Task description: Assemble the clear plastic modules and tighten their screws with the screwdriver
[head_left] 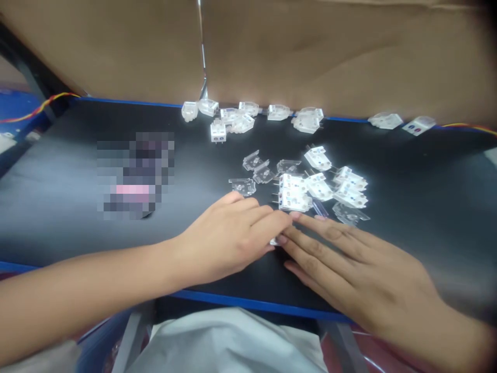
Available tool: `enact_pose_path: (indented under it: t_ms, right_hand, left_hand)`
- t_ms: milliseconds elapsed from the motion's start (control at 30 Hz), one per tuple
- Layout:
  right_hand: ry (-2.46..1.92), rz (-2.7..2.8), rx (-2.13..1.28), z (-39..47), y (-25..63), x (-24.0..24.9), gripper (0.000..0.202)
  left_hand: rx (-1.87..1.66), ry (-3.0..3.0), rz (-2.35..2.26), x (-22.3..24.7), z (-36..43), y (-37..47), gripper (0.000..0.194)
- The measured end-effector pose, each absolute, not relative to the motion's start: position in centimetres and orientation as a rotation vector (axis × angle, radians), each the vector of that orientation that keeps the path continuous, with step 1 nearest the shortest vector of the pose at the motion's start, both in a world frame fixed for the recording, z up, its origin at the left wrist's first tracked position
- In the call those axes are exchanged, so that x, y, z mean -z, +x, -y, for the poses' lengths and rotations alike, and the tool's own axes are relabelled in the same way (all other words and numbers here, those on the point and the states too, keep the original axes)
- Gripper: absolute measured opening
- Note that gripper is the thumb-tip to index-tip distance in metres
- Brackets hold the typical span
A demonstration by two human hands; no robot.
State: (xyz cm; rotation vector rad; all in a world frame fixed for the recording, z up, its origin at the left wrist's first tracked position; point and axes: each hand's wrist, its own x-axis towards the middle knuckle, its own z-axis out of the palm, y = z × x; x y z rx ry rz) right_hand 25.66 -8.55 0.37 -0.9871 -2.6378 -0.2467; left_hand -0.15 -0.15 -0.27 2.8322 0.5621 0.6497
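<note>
My left hand (236, 233) is closed, its fingers curled round a small white plastic piece (274, 241), which is mostly hidden. From the right, my right hand (361, 274) reaches in with its fingers stretched out, the fingertips at the piece and against my left fingers. Just beyond both hands lies a cluster of white plastic plug blocks (293, 192) with metal pins and dark round holes. Several clear plastic covers (243, 186) rest to the left of them. Another clear cover (350, 213) lies above my right hand, and a dark purplish strip (320, 208) is near my right fingertips.
Along the back of the black table (186, 171) stands a row of white blocks with clear covers (278, 112). A brown board (310, 57) rises behind them. A blurred-out object (134, 176) lies at left. Red and yellow wires (42, 106) run at the back left edge.
</note>
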Motion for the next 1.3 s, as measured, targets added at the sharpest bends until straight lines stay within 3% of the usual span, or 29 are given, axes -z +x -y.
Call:
enact_pose_path:
  t_ms: [100,400,567,700,833,1033,1300]
  right_hand:
    - [-0.93,2.624,0.456,8.0,25.3,-0.2,0.027]
    - [-0.912,2.654,0.398,7.7,26.3,0.5,0.032]
    - [-0.959,2.633,0.378,7.8,26.8,0.4,0.033]
    - [-1.035,2.583,0.381,7.7,26.8,0.6,0.029]
    - [-1.074,2.527,0.346,7.5,26.5,0.6,0.022]
    - [-1.072,2.514,0.29,7.4,26.1,0.7,0.022]
    - [-1.236,2.263,0.229,4.9,27.7,-0.9,0.032]
  left_hand:
    - [-0.647,2.818,-0.556,0.3,0.2,-0.2,0.02]
    - [-0.657,2.852,-0.51,0.4,0.2,-0.3,0.029]
    - [-0.692,2.966,-0.679,-1.0,-0.9,-1.3,0.06]
    - [-0.484,3.119,-1.105,-1.7,-1.9,-2.2,0.027]
    - [-0.264,3.163,-1.165,-1.5,-2.5,-2.5,0.013]
    - [-0.296,3.1,-1.1,-1.2,-2.7,-2.4,0.02]
    - [-0.385,3.079,-0.985,-0.5,-2.9,-2.2,0.011]
